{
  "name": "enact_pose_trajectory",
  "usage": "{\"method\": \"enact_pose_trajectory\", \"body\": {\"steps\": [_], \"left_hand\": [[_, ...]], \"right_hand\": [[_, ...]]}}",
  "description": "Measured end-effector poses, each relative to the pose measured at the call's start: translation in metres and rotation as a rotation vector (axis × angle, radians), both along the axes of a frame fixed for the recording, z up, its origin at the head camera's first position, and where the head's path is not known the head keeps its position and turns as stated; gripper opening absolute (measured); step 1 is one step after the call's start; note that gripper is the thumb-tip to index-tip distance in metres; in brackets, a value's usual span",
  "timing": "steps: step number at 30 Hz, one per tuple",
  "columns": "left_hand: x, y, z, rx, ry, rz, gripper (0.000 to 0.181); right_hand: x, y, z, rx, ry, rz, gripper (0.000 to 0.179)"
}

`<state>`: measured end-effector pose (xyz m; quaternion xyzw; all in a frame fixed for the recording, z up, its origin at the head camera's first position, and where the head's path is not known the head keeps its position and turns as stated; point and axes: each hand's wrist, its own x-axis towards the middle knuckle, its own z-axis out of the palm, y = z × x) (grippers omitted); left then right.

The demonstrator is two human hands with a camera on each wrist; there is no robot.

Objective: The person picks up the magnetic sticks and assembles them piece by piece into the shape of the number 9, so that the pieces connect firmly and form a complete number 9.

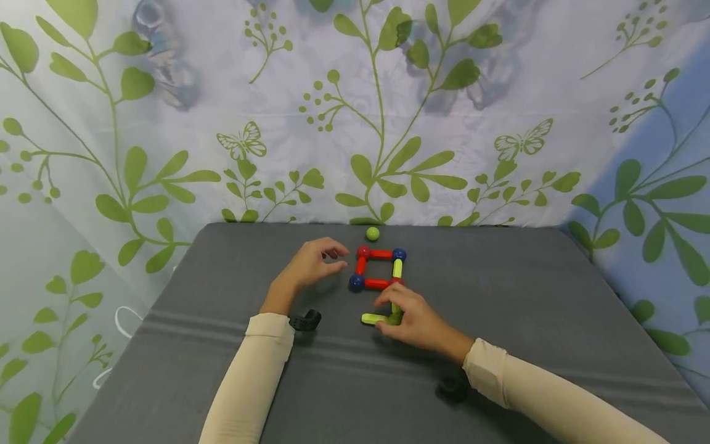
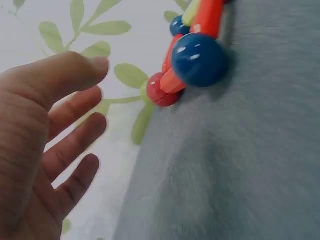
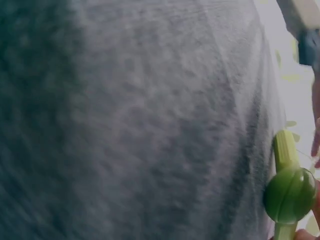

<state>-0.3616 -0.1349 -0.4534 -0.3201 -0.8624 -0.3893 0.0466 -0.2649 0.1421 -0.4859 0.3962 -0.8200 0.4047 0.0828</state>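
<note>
A square of magnetic rods and balls lies on the grey table. It has red rods (image 1: 379, 284), a light green rod (image 1: 397, 269), blue balls (image 2: 199, 60) and red balls (image 2: 163, 90). Below its near right corner, another light green rod leads to a green ball (image 3: 290, 195), from which a further light green rod (image 1: 374, 319) points left. My right hand (image 1: 416, 317) curls over this part, thumb and fingers at the green ball; the exact contact is partly hidden. Left of the square, my left hand (image 1: 313, 262) hovers with relaxed fingers, holding nothing.
A loose light green ball (image 1: 373, 234) lies beyond the square, close to the table's far edge. Behind the grey table (image 1: 527, 296) hangs a white curtain (image 1: 310, 148) with green leaf prints. Black wrist devices (image 1: 306, 320) sit at the sleeves.
</note>
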Motion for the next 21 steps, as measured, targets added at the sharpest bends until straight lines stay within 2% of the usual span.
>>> {"method": "enact_pose_trajectory", "body": {"steps": [5,10,16,21], "left_hand": [[-0.026,0.014,-0.007,0.127,-0.046,0.025,0.021],[-0.046,0.031,-0.013,0.175,-0.101,0.02,0.024],[-0.063,0.049,-0.011,0.214,-0.136,0.008,0.034],[-0.074,0.061,-0.021,0.212,-0.132,-0.008,0.04]], "right_hand": [[0.0,0.002,-0.007,-0.01,-0.018,0.008,0.023],[-0.001,0.006,-0.011,-0.025,-0.004,-0.003,0.025],[-0.003,0.007,-0.014,0.008,-0.012,0.026,0.026],[-0.001,0.008,-0.017,0.015,0.003,0.029,0.025]]}}
